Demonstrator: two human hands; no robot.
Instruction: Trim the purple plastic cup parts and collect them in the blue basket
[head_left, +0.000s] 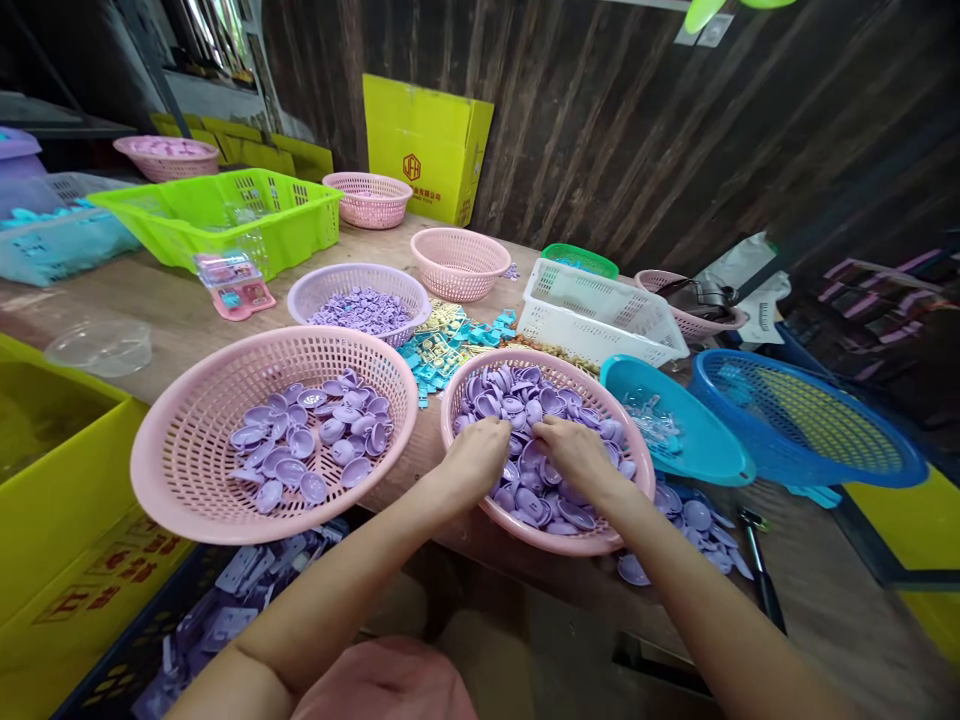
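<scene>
Both hands, left [478,455] and right [574,452], dug curled into little purple plastic cups [525,400] filling a round pink plastic basket [600,540] on the wooden desk [180,320]. Fingertips were buried, so I couldn't tell what they gripped.

- Over on the left, a big pink basket [187,450] sits tilted at the table edge, purple caps [315,445] scattered inside.
- Behind it, a lilac basket [360,290] holds small purple pieces.
- Further back stands an empty pink basket [460,262], with a yellow carton [427,145] against the dark wall.
- A lime-green crate [225,215] takes the far left of the table.
- A white crate [600,315] sits right of centre, teal and cream parts [450,345] heaped beside it.
- On the right, a teal bowl [675,420] touches a blue mesh basket [806,420].
</scene>
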